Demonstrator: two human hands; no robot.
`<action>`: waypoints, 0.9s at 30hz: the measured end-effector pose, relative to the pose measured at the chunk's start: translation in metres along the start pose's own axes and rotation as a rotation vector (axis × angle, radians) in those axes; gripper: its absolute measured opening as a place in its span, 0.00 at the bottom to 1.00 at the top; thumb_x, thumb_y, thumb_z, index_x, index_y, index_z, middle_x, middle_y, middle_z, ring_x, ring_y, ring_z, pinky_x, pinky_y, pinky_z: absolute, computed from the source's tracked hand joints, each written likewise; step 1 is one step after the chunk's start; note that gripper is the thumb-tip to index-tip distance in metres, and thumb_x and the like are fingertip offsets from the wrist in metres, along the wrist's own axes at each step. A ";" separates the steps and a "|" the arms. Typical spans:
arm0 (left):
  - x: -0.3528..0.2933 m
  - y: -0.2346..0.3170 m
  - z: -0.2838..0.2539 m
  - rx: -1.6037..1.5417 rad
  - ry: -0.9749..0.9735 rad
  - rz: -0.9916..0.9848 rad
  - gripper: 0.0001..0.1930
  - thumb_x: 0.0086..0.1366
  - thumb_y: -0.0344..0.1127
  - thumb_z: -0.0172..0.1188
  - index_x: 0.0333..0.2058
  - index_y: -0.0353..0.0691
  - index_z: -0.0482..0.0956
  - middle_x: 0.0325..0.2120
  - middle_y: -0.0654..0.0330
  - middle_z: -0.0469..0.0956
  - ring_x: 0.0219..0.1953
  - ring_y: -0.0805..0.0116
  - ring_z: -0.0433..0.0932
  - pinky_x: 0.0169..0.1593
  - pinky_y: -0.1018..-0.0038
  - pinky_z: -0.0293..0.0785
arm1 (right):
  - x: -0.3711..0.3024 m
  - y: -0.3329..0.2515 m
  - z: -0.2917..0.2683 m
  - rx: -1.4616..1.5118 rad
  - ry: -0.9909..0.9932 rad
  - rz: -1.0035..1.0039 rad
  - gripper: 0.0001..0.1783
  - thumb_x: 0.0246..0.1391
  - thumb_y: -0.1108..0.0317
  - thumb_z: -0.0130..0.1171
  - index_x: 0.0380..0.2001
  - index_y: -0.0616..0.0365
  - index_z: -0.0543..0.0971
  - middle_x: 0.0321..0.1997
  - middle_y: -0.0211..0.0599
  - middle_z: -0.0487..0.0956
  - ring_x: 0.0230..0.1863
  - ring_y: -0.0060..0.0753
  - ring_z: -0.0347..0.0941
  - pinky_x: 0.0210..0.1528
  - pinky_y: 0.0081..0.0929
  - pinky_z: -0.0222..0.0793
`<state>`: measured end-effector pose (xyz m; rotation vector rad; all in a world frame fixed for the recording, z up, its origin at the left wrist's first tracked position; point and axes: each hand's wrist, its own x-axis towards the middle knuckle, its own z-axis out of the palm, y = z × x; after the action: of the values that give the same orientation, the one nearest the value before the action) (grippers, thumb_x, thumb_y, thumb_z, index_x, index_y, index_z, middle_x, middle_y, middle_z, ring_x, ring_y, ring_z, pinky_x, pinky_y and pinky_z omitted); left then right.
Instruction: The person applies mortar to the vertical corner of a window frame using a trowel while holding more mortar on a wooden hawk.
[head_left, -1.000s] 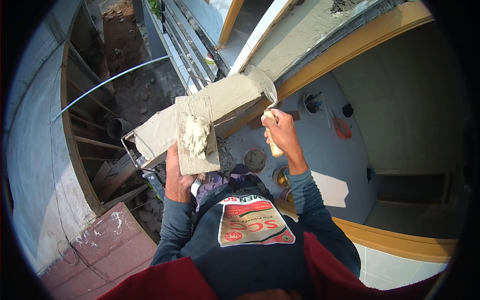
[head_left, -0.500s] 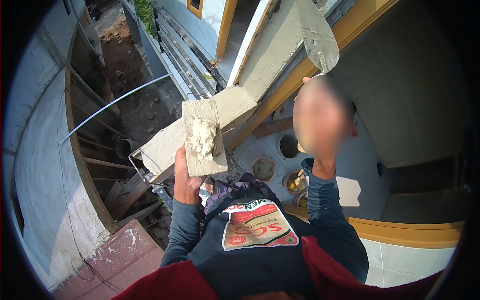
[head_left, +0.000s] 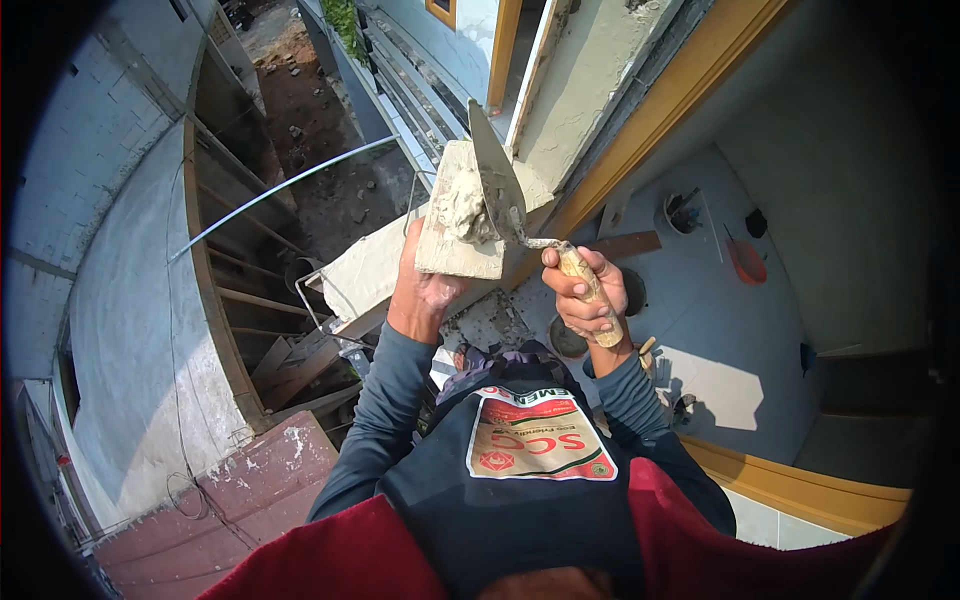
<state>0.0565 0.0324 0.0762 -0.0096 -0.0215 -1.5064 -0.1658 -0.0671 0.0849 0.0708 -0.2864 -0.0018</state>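
My left hand (head_left: pixel 428 290) holds a flat rectangular mortar board (head_left: pixel 460 259) from below, its fingers mostly hidden under it. A lump of pale wet mortar (head_left: pixel 463 208) sits on the board. Wrapped round a worn wooden handle, my right hand (head_left: pixel 590 292) grips a pointed trowel (head_left: pixel 500 185). The trowel's blade stands on edge at the right side of the lump, near or against it. Just beyond the board, a wall top coated in pale plaster (head_left: pixel 590 95) runs away along an orange-yellow frame (head_left: pixel 660 105).
A plastered ledge (head_left: pixel 370 272) extends left below the board, with a bent metal rod (head_left: pixel 308 300) beside it. Left is a deep gap crossed by a pale pipe (head_left: pixel 285 185). On the floor at right stand a bucket (head_left: pixel 680 212) and a red basin (head_left: pixel 745 262).
My right hand has brought the trowel down and left from the far plastered wall to the mortar on the board. The view has shifted, so the board now appears farther right and higher.
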 end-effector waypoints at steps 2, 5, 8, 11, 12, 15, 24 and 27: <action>-0.001 0.006 0.000 -0.046 0.014 0.006 0.20 0.69 0.39 0.46 0.55 0.35 0.73 0.49 0.52 0.79 0.49 0.55 0.80 0.57 0.57 0.75 | -0.017 0.001 0.003 0.013 0.069 0.038 0.27 0.70 0.57 0.40 0.60 0.69 0.58 0.36 0.46 0.66 0.19 0.29 0.64 0.13 0.29 0.70; 0.005 0.014 0.002 -0.034 0.008 0.018 0.19 0.69 0.38 0.47 0.54 0.35 0.74 0.49 0.51 0.79 0.48 0.56 0.80 0.55 0.57 0.76 | -0.054 0.000 0.003 0.041 0.150 0.106 0.26 0.70 0.57 0.39 0.60 0.68 0.58 0.36 0.47 0.67 0.18 0.29 0.63 0.12 0.28 0.69; 0.008 0.021 0.007 0.053 0.141 0.109 0.21 0.68 0.39 0.45 0.54 0.33 0.73 0.48 0.46 0.78 0.46 0.50 0.79 0.48 0.56 0.78 | -0.091 -0.006 0.015 0.007 0.251 0.125 0.28 0.69 0.58 0.41 0.60 0.72 0.57 0.36 0.48 0.68 0.19 0.31 0.67 0.12 0.29 0.71; 0.010 0.006 0.025 0.130 0.266 0.211 0.23 0.68 0.42 0.45 0.54 0.32 0.72 0.47 0.43 0.77 0.43 0.48 0.78 0.41 0.59 0.77 | -0.104 -0.013 0.030 -0.257 0.279 0.015 0.30 0.67 0.57 0.44 0.58 0.76 0.60 0.31 0.47 0.69 0.20 0.31 0.71 0.12 0.29 0.72; 0.010 0.002 0.022 0.125 0.269 0.197 0.23 0.68 0.42 0.44 0.54 0.33 0.72 0.47 0.43 0.77 0.43 0.48 0.78 0.39 0.59 0.77 | -0.102 -0.013 0.040 -0.530 0.327 -0.061 0.29 0.66 0.58 0.48 0.57 0.75 0.64 0.30 0.45 0.71 0.21 0.29 0.73 0.16 0.26 0.73; 0.012 -0.030 0.029 0.139 0.303 0.206 0.22 0.69 0.43 0.45 0.53 0.33 0.72 0.44 0.44 0.77 0.41 0.49 0.77 0.35 0.60 0.77 | -0.069 -0.008 0.057 -1.247 0.493 -0.308 0.26 0.63 0.61 0.54 0.55 0.74 0.69 0.33 0.42 0.75 0.21 0.24 0.73 0.22 0.22 0.73; 0.022 -0.084 0.036 -0.140 0.043 0.032 0.21 0.69 0.47 0.50 0.50 0.35 0.75 0.44 0.46 0.78 0.40 0.49 0.78 0.38 0.60 0.81 | -0.037 -0.010 -0.009 -2.361 0.397 -0.914 0.22 0.51 0.72 0.65 0.49 0.71 0.75 0.42 0.54 0.77 0.38 0.56 0.78 0.39 0.39 0.75; 0.017 -0.072 0.040 -0.129 0.008 0.097 0.21 0.70 0.46 0.49 0.49 0.34 0.75 0.43 0.45 0.78 0.40 0.50 0.79 0.39 0.59 0.82 | -0.073 -0.013 -0.004 -2.413 0.468 -0.745 0.21 0.52 0.74 0.65 0.49 0.73 0.75 0.43 0.58 0.78 0.41 0.58 0.77 0.43 0.38 0.74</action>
<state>-0.0144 0.0117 0.1158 -0.1068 0.0817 -1.4082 -0.2347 -0.0789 0.0591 -2.1945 0.3732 -1.0376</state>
